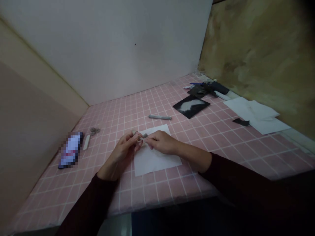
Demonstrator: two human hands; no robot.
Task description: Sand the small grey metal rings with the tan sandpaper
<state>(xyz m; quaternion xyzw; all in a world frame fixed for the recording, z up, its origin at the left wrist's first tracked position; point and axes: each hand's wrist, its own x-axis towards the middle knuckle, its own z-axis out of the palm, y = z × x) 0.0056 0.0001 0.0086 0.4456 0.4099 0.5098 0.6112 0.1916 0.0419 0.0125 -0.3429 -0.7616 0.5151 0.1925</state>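
Over a white sheet of paper (pixel 157 163), my two hands meet at the fingertips. My left hand (pixel 128 142) is closed in a pinch on a small pale ring-shaped piece (pixel 139 139), partly hidden by the fingers. From the right, my right hand (pixel 161 141) pinches a small grey strip (pixel 145 135), its end at the ring-shaped piece. Whether the two touch I cannot tell. Just beyond the paper lies a slim grey stick (pixel 159 117).
A pink checked cloth (pixel 118 114) covers the table. At left lie a phone (pixel 71 149), a white flat stick (pixel 86 142) and small grey bits (pixel 94 131). A dark sheet with white dust (pixel 188 113), black scraps (pixel 241 122) and white papers (pixel 256 113) lie right.
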